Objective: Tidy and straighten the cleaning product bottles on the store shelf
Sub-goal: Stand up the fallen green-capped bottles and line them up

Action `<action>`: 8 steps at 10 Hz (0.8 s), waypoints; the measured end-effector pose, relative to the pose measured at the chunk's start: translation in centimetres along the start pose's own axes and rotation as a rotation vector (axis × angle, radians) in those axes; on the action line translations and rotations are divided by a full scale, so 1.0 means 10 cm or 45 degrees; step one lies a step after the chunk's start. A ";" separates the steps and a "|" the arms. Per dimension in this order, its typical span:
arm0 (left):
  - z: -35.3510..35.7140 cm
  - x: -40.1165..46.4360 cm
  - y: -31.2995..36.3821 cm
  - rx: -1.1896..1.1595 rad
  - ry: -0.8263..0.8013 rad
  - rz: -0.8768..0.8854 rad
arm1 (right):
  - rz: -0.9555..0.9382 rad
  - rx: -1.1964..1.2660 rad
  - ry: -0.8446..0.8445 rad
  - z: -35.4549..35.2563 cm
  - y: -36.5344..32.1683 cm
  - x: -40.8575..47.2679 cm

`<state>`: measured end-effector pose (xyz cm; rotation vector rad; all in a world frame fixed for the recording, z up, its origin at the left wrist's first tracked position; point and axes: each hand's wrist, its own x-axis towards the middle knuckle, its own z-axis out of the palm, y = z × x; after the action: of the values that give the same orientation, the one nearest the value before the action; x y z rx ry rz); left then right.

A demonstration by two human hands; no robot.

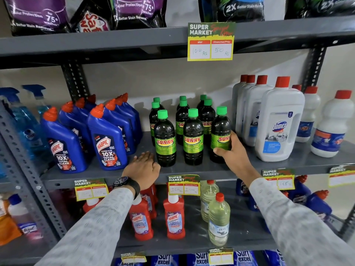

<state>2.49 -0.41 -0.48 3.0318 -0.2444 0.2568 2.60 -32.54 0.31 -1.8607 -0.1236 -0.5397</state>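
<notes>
- On the grey metal shelf (249,167) at chest height, cleaning products are seen lined up in groups, with yellow price tags (184,185) fixed along the front edge.
- Large white jugs with red caps (278,123) are ranged at the right; blue toilet-cleaner bottles (107,139) are grouped at the left.
- Dark bottles with green caps (193,139) are set between them in three rows running front to back, all upright.
- The front right dark bottle (221,129) is gripped low on its label by the right hand (233,152), fingers wrapped around its side, thumb across the front.
- The left hand (144,167) is laid palm down on the shelf, fingers loosely together and clamped on nothing, just beside the front left dark bottle (165,141).
- A black wristwatch (124,183) is worn on the left wrist.
</notes>
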 end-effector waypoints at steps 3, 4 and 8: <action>-0.01 0.00 0.00 0.004 -0.006 0.001 | -0.084 -0.109 0.102 0.04 -0.02 -0.02; -0.01 0.00 0.00 -0.002 -0.006 0.000 | -0.068 -0.152 0.109 0.06 -0.01 -0.03; 0.00 -0.09 0.03 -0.117 0.138 -0.045 | -0.131 -0.212 0.135 0.05 -0.07 -0.10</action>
<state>1.61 -0.61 -0.64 2.9170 -0.1886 0.3946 1.62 -31.66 0.37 -1.9903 -0.1068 -0.7370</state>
